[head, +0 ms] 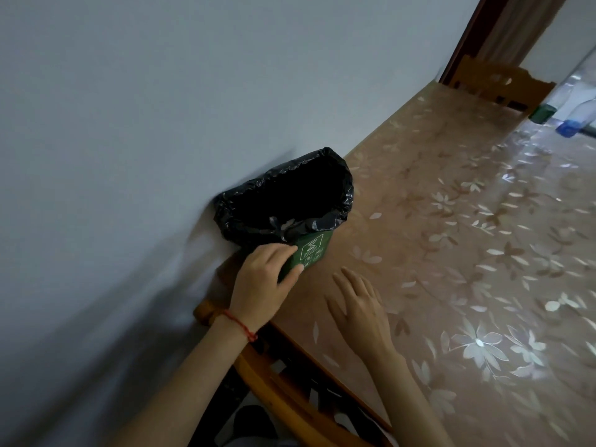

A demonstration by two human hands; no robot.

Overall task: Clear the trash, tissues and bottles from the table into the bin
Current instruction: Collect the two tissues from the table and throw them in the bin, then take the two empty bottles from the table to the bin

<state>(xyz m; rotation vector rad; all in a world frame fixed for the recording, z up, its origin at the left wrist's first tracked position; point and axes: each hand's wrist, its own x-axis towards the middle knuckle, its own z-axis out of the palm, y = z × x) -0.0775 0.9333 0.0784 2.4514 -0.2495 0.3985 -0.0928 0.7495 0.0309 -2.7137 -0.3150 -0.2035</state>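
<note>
Now left hand point(264, 279) on green bin point(309, 253); right hand point(361, 311) flat.

A plain pale wall point(145, 108) runs beside the counter point(467, 253), whose glossy floral covering catches window-like glare. Wooden chairs point(503, 82) stand at its ends, and beyond the far one is what may be a dark door frame point(464, 37).

One bin point(311, 253), two bottles point(577, 117), two hands point(264, 282), two chairs point(496, 82).
</note>
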